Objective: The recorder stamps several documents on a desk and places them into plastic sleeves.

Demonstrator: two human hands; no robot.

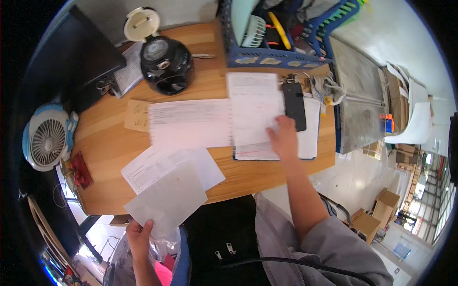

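Left hand (138, 237) pinches the lower corner of a translucent sheet (167, 200), held off the near edge of the wooden desk (109, 148) and overlapping a printed form (162, 164). Right hand (283, 139) lies flat, fingers spread, pressing a paper stack (253, 114) on the desk, just beside a black phone (294, 105); black kettle (167, 64) stands farther back on the desk.

left hand (139, 237) pinching, right hand (283, 139) extended, pressing flat

White papers (191, 125), black kettle (167, 64), blue basket (267, 57), tan wooden desk (105, 148)
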